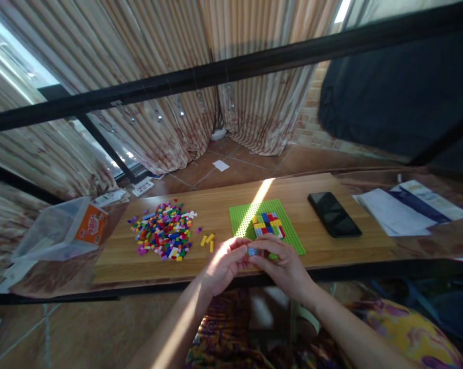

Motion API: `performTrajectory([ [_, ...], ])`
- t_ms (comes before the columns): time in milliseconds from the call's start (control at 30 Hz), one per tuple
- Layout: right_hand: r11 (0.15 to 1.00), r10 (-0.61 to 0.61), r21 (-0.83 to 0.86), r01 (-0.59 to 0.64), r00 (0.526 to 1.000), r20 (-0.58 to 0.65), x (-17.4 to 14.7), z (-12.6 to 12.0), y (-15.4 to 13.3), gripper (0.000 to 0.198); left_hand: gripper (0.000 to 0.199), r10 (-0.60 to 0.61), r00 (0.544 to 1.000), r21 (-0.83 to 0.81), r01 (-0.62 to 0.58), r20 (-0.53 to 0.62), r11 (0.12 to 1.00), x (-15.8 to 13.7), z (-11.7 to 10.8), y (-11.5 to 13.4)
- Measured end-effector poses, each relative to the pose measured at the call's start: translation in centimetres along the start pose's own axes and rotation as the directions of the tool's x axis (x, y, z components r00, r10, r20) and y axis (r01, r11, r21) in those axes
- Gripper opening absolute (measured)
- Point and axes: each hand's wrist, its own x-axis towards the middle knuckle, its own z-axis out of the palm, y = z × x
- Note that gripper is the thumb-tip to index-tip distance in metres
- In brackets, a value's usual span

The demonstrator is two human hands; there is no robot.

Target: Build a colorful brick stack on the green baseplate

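A small light-blue toy brick (252,251) shows between the fingertips of my two hands, just over the near edge of the green baseplate (291,233). My left hand (226,264) is closed, its fingertips meeting at the brick's left side. From the right, my right hand (283,264) pinches the brick between thumb and fingers. Behind the hands, a block of multicoloured bricks (269,224) in red, yellow, blue and white is fixed on the baseplate. A bit of green (273,256) peeks out under my right hand. Several yellow bricks (208,241) lie left of the baseplate.
A large pile of mixed bricks (164,230) covers the left part of the wooden board (216,202). A clear plastic box (50,233) with an orange label lies farther left. To the right are a black phone (334,214) and some papers (396,212). A dark rail (201,74) crosses behind.
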Motion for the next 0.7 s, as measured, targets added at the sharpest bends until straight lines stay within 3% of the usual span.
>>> performTrajectory([
  [233, 0.996, 0.093, 0.005, -0.094, 0.988, 0.12, -2.0, 1.0, -0.2, 0.015, 0.031, -0.11, 0.991, -0.027, 0.108, -0.072, 0.994, -2.1, -1.2, -2.1],
  [533, 0.977, 0.162, 0.085, -0.194, 0.944, 0.288, -1.6, -0.9, -0.1, 0.019, 0.032, -0.115, 0.993, 0.053, 0.116, -0.023, 0.992, -1.9, -0.9, -2.2],
  [600, 0.978, 0.199, 0.016, -0.208, 0.955, 0.22, -1.4, -1.9, 0.7, 0.02, 0.033, -0.105, 0.993, 0.089, 0.108, -0.045, 0.99, -1.7, -1.1, -2.1],
  [700, 0.951, 0.197, -0.236, -0.199, 0.98, -0.033, -0.8, -4.1, 2.6, 0.019, 0.034, -0.072, 0.991, 0.157, 0.09, -0.114, 0.984, -1.7, -1.6, -1.8],
])
